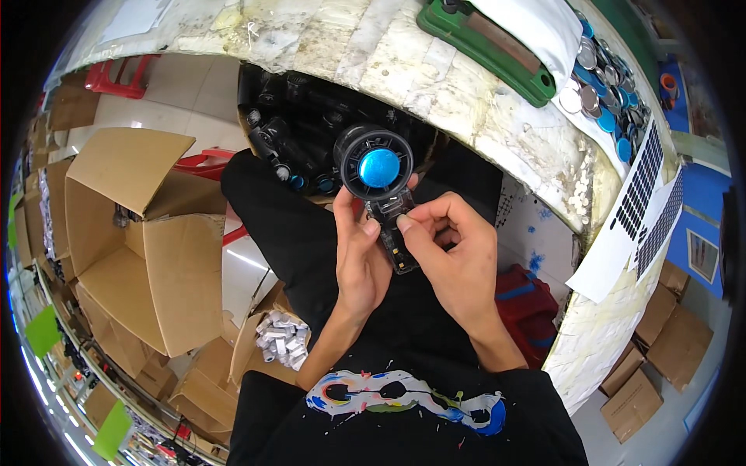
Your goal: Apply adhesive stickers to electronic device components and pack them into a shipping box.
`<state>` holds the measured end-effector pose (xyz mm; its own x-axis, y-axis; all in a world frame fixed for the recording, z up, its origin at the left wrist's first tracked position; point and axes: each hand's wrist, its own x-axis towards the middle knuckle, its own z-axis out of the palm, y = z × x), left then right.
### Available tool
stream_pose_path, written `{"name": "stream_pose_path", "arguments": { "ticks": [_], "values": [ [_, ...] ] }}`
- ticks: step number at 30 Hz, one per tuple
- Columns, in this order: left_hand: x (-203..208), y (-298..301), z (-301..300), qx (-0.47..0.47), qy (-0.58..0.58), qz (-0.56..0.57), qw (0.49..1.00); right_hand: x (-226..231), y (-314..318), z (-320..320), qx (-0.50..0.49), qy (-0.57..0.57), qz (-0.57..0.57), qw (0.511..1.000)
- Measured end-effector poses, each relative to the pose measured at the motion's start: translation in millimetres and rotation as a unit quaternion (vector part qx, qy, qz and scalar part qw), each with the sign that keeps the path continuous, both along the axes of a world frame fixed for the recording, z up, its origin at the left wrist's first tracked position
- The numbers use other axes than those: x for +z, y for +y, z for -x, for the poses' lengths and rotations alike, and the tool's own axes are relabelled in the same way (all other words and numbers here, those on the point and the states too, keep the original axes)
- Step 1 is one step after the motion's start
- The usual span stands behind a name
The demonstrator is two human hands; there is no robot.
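Black fan lies between both hands, handle nearest, long axis running away and slightly left: left hand holds one side, right hand, thumb and forefinger almost together, touches the other; blue disc beyond.

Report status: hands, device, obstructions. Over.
Left hand holding black round-headed device. Right hand touching its handle. Device's blue disc in plain view. Nothing seen blocking hands.
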<state>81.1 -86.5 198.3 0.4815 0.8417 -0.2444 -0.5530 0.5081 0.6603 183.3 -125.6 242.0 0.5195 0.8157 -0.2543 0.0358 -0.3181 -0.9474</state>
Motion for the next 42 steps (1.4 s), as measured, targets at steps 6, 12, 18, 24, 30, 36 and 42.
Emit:
{"name": "stream_pose_path", "arguments": {
  "ticks": [6,12,18,24,30,36,42],
  "values": [
    [2,-1,1,-0.004,-0.006,0.038,0.999,0,-5,1,-0.023,0.059,-0.024,0.998],
    [5,7,3,-0.003,-0.022,0.059,0.998,13,-7,-25,-0.070,0.096,-0.013,0.993],
    [8,19,25,0.018,-0.002,0.036,0.999,-6,-3,-24,-0.052,0.066,0.028,0.996],
    [13,36,73,0.052,0.054,0.007,0.997,-64,-1,-23,0.012,0.012,0.097,0.995],
    [41,58,164,0.136,0.118,-0.060,0.982,-95,11,-11,0.089,-0.052,0.082,0.991],
    [80,76,253,0.213,0.230,-0.131,0.940,-112,25,-32,0.089,-0.123,0.103,0.983],
    [101,100,312,0.281,0.336,-0.134,0.889,-140,19,-78,0.090,-0.230,0.143,0.958]
  ]
}}
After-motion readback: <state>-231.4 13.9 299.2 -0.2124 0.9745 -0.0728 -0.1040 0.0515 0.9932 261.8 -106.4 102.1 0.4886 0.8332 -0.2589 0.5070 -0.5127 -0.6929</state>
